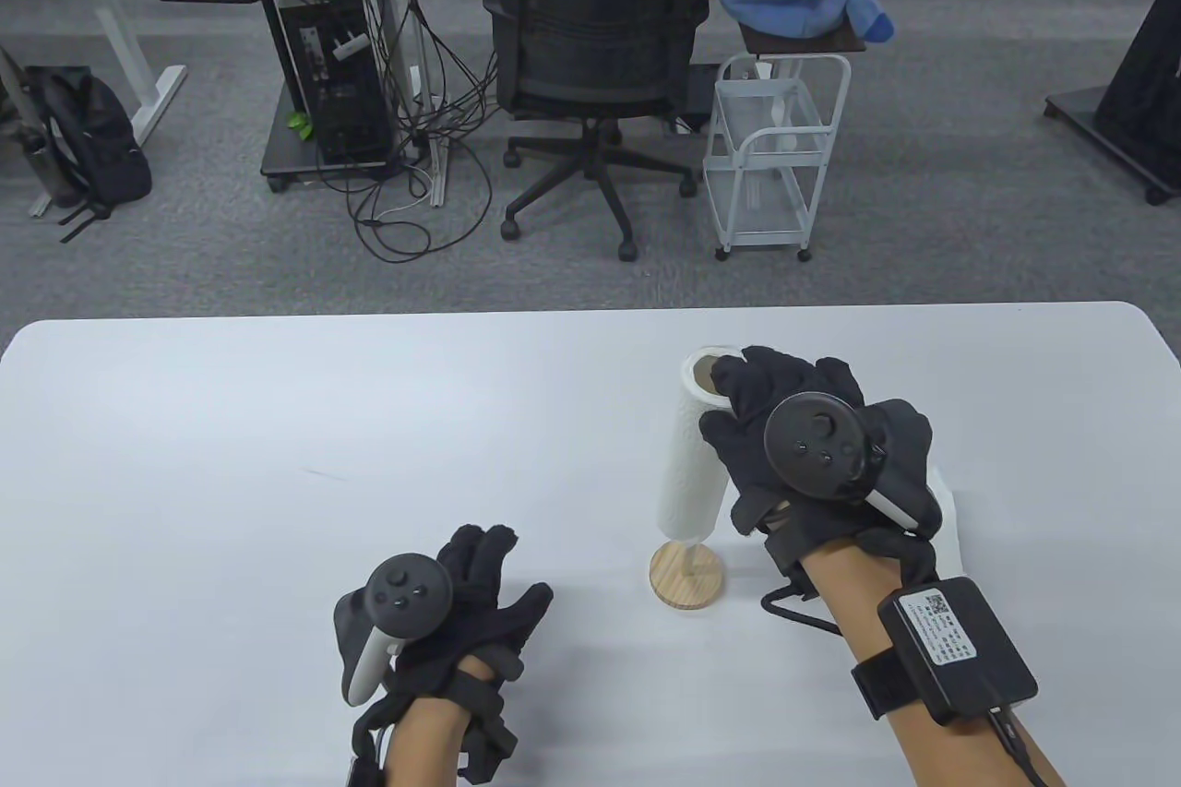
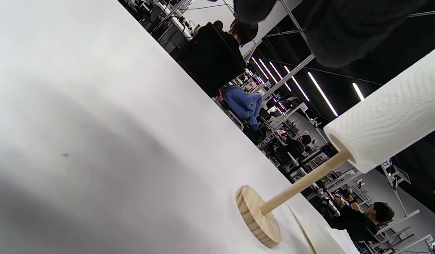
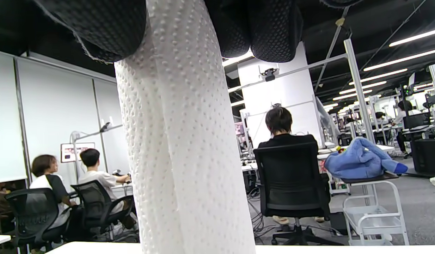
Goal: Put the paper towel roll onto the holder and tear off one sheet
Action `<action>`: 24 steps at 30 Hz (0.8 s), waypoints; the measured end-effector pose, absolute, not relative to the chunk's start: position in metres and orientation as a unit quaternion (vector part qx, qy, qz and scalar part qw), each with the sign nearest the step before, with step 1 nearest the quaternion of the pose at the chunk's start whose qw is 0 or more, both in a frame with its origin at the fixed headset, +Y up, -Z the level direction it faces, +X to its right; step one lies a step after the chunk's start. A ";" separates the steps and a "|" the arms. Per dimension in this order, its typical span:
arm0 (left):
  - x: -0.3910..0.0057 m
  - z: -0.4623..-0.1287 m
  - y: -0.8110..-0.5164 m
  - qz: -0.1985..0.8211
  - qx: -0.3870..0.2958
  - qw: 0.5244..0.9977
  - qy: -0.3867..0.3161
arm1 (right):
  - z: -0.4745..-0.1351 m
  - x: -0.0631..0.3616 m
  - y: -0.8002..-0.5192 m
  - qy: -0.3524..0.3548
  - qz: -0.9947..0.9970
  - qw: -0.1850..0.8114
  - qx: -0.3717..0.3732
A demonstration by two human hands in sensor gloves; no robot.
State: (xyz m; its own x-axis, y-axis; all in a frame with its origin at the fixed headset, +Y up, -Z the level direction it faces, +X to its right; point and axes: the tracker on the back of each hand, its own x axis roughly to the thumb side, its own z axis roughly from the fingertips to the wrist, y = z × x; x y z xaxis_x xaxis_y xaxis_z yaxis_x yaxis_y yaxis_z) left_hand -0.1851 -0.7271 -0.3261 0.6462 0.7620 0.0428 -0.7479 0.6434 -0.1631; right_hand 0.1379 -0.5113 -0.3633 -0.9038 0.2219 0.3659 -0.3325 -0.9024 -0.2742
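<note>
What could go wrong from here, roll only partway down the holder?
1. The right hand holds the paper towel roll near its top, with bare rod showing above the holder base; a skewed push could jam it.
2. The left hand rests apart from the light base, so tugging may tip the holder.

White paper towel roll [image 1: 687,455] partway down round wooden holder [image 1: 685,576] on white desk [image 1: 277,455]; right hand [image 1: 812,455] grips roll top, left hand [image 1: 443,612] left of holder.
</note>
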 end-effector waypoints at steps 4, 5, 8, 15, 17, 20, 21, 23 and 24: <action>-0.183 -0.327 -0.728 0.413 -0.070 0.906 -0.057 | -0.368 0.138 -0.523 -0.161 0.961 0.155 0.164; -0.182 -0.327 -0.728 0.411 -0.072 0.907 -0.057 | -0.369 0.139 -0.526 -0.159 0.962 0.152 0.163; -0.182 -0.327 -0.729 0.410 -0.072 0.907 -0.059 | -0.371 0.139 -0.534 -0.153 0.963 0.151 0.164; -0.182 -0.327 -0.729 0.409 -0.074 0.907 -0.059 | -0.374 0.139 -0.555 -0.141 0.964 0.153 0.163; -0.182 -0.327 -0.729 0.410 -0.074 0.907 -0.059 | -0.375 0.139 -0.561 -0.137 0.966 0.151 0.161; -0.182 -0.327 -0.729 0.411 -0.074 0.907 -0.058 | -0.377 0.140 -0.571 -0.136 0.965 0.159 0.160; -0.181 -0.327 -0.729 0.410 -0.075 0.907 -0.058 | -0.377 0.140 -0.573 -0.140 0.963 0.168 0.160; -0.181 -0.327 -0.729 0.410 -0.076 0.907 -0.059 | -0.377 0.141 -0.576 -0.147 0.960 0.174 0.164; -0.181 -0.327 -0.729 0.410 -0.077 0.907 -0.059 | -0.376 0.141 -0.577 -0.152 0.959 0.172 0.167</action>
State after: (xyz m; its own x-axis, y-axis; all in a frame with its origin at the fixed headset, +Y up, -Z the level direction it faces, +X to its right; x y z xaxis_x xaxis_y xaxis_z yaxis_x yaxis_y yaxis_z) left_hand -0.1812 -0.7292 -0.3269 0.6568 0.7528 0.0431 -0.7348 0.6519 -0.1874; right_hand 0.1410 -0.5773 -0.3764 -0.8849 0.2795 0.3725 -0.3808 -0.8948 -0.2332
